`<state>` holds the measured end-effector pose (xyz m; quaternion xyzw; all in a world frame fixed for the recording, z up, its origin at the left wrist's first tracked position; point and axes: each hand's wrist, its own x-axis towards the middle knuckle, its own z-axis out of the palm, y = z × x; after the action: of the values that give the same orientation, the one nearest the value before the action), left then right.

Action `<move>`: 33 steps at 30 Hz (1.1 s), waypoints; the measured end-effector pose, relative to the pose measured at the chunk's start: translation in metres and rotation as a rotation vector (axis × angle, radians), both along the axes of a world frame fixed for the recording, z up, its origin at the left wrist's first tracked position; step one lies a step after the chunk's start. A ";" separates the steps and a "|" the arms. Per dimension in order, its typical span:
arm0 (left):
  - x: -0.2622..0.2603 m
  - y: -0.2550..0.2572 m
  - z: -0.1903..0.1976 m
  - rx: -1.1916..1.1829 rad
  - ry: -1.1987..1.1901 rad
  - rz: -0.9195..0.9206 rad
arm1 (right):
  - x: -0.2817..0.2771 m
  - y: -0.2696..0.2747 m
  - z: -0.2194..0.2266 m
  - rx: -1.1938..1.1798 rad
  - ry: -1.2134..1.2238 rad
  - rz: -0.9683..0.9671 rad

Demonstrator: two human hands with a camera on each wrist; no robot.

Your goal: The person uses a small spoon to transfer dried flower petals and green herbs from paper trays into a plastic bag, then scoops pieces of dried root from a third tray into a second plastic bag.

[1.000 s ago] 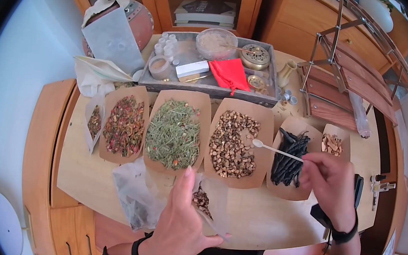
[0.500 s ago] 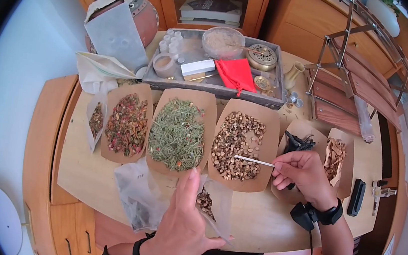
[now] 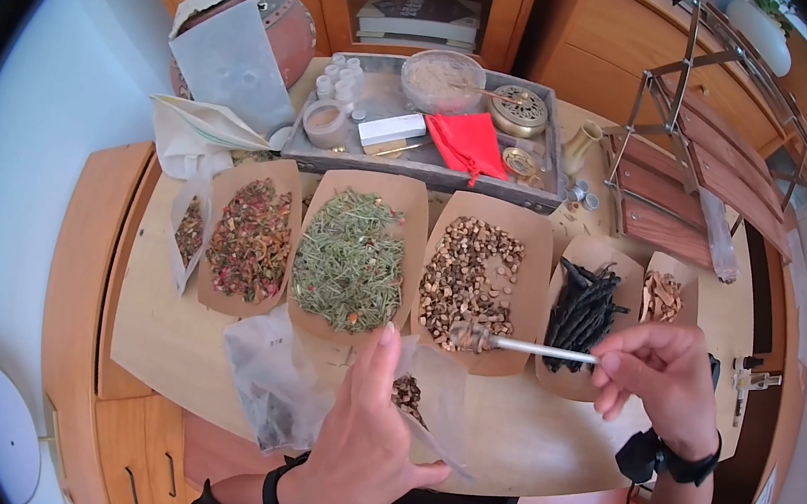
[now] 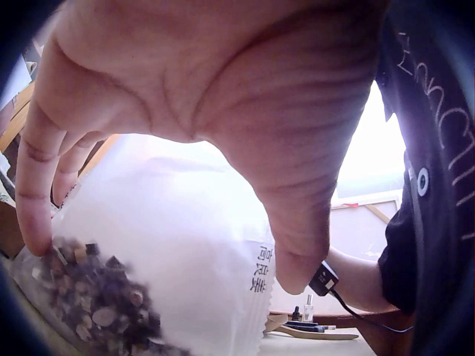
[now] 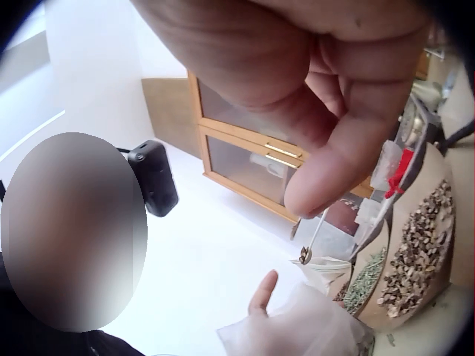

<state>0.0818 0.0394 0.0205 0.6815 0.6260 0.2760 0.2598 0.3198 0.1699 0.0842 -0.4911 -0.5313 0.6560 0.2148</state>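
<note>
My right hand [image 3: 662, 381] pinches the handle of a slim white spoon [image 3: 551, 352] between thumb and fingers. Brown bits sit on the spoon's blurred head, above the near edge of a paper tray [image 3: 536, 242] of chopped brown pieces [image 3: 465, 284]. In the right wrist view the spoon [image 5: 317, 236] hangs below the fingertips. With fingers and thumb spread wide, my left hand [image 3: 351, 450] holds a translucent bag [image 3: 443, 386] by its two sides. Inside the bag [image 4: 200, 222] lie dark and pale chopped pieces [image 4: 104, 304], seen in the left wrist view.
Paper trays of green herb [image 3: 347, 266], reddish dried petals [image 3: 250, 245], black sticks [image 3: 581, 312] and light chips [image 3: 661, 293] flank the brown pieces. Another bag [image 3: 269, 386] lies left of my left hand. Behind stands a grey tray [image 3: 411, 181]; a folding wooden rack [image 3: 666, 222] is right.
My right hand first moved left, putting the spoon's head into the brown pieces, then drew back toward me and right with bits on it. My left hand stays around the bag.
</note>
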 end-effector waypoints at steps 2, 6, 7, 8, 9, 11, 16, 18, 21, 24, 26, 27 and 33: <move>0.000 0.000 -0.001 0.027 -0.011 -0.006 | -0.005 -0.013 0.012 -0.004 -0.021 -0.005; 0.001 -0.001 -0.001 0.021 -0.013 -0.008 | -0.010 -0.036 0.020 0.139 -0.113 0.075; 0.001 -0.001 -0.001 0.012 -0.057 0.005 | -0.010 -0.038 0.022 0.249 -0.152 0.059; 0.000 -0.002 -0.001 0.004 -0.101 0.020 | -0.010 -0.038 0.023 0.359 -0.191 0.045; 0.000 -0.002 0.000 0.004 -0.101 0.023 | -0.010 -0.037 0.023 0.375 -0.185 -0.030; -0.001 -0.001 0.001 0.008 -0.012 0.005 | -0.007 -0.023 0.012 0.434 -0.265 -0.060; -0.002 -0.004 0.002 -0.046 -0.059 0.021 | -0.004 0.002 -0.027 0.577 -0.521 0.078; -0.003 -0.005 0.001 -0.038 -0.060 0.030 | -0.005 0.004 -0.036 0.478 -0.475 0.080; -0.003 -0.006 -0.001 0.007 -0.081 0.022 | -0.009 0.009 -0.050 0.163 -0.218 0.077; -0.004 -0.006 -0.002 0.027 -0.077 0.011 | -0.016 0.013 -0.063 0.002 -0.105 0.095; -0.004 -0.005 -0.001 -0.015 -0.059 0.007 | -0.016 0.016 -0.067 -0.024 -0.092 0.086; -0.004 -0.005 0.000 -0.015 -0.058 0.008 | -0.016 0.017 -0.069 -0.049 -0.079 0.077; -0.004 -0.004 0.000 0.022 -0.051 -0.003 | -0.007 0.023 -0.076 -0.117 -0.015 0.030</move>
<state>0.0779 0.0355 0.0210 0.6781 0.6150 0.2996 0.2688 0.3124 0.1927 0.0078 -0.4996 -0.5009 0.6855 0.1720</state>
